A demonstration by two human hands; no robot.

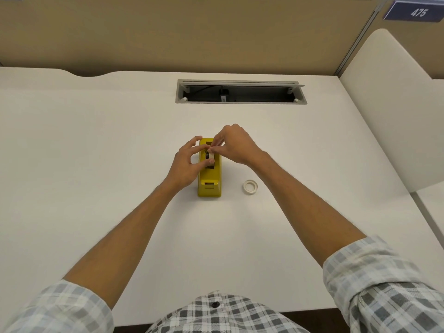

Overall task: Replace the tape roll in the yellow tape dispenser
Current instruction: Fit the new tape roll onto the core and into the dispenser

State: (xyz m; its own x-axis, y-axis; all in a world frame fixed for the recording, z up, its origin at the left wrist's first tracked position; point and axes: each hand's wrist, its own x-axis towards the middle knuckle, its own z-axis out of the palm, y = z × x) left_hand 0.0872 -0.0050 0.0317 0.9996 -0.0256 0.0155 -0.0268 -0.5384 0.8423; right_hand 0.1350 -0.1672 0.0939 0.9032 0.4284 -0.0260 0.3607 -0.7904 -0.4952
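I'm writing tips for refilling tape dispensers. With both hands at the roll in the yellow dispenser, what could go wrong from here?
1. Both the left hand and the right hand pinch the white tape roll in the yellow plastic tape dispenser; nothing steadies its base, so it may tip or slide.
2. The right forearm passes near the loose white tape ring on the white table and could knock it away.

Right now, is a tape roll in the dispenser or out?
In: a roll sits in the yellow dispenser, both hands on it. Another lies outside.

Glossy yellow plastic dispenser (209,175), matt smooth white desk (96,145)
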